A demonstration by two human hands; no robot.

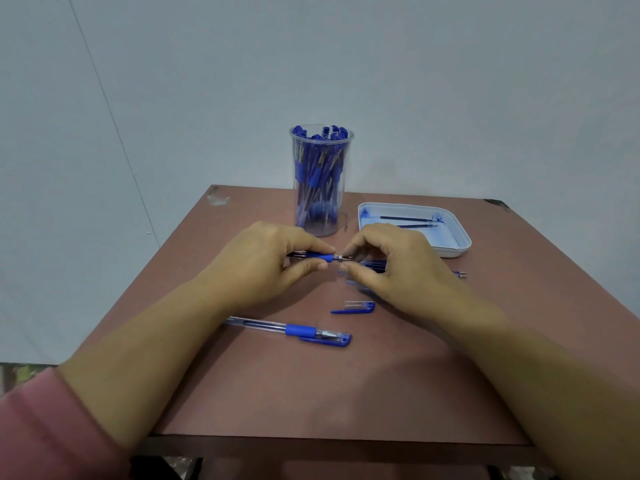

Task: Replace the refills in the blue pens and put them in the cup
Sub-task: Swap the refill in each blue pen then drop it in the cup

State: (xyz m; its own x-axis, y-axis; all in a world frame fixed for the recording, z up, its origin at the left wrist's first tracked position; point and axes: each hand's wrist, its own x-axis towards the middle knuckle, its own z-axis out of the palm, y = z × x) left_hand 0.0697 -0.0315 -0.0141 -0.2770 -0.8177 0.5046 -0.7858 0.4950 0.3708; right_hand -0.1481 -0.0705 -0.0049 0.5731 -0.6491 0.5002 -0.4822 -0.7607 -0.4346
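Note:
A blue pen (320,256) is held level above the table between both hands. My left hand (266,261) grips its barrel at the blue grip section. My right hand (391,268) pinches the metal tip end of the same pen. A loose blue cap (355,307) lies on the table below the hands. A second capped blue pen (294,330) lies nearer the front edge. The clear cup (322,181) holding several blue pens stands at the back. Loose refills (459,273) lie partly hidden behind my right hand.
A white tray (460,244) at the back right holds two dark refills (408,221) and blue ink stains. The brown table (311,393) ends near the bottom of the view; a grey wall rises behind it.

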